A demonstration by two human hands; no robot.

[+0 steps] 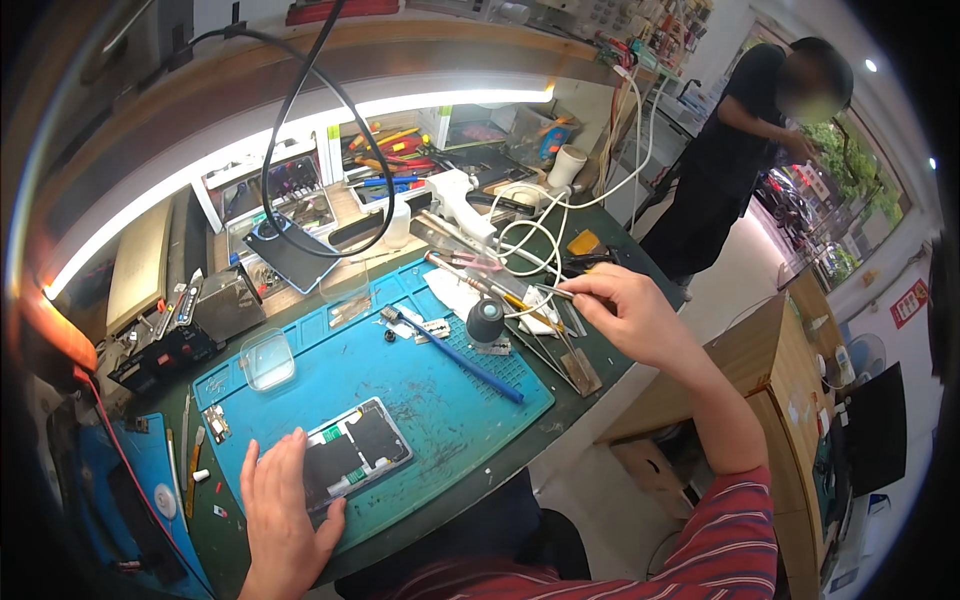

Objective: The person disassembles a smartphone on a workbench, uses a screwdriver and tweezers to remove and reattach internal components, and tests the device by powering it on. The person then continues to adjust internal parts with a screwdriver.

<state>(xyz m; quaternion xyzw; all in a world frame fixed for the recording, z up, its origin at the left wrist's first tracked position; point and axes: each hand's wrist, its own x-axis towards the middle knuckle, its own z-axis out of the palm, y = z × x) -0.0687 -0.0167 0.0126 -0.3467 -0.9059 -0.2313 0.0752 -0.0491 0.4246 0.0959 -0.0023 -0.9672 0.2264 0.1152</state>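
Observation:
An opened phone (358, 455) with its insides exposed lies on a blue work mat (420, 390). My left hand (283, 505) rests flat on the phone's near left end, holding it down. My right hand (630, 310) reaches to the far right of the mat and pinches a thin metal tool (556, 293), likely tweezers, among other tools on a white cloth (455, 293). A blue-handled tool (470, 360) lies across the mat, next to a small dark round object (486, 320).
A clear square dish (267, 360) sits on the mat's left. Behind are a second phone (290, 252), tool trays (400, 160), white cables (530, 230) and a black cable (300, 100). A person in black (730, 170) stands at the far right. A wooden cabinet (770, 370) is beside the bench.

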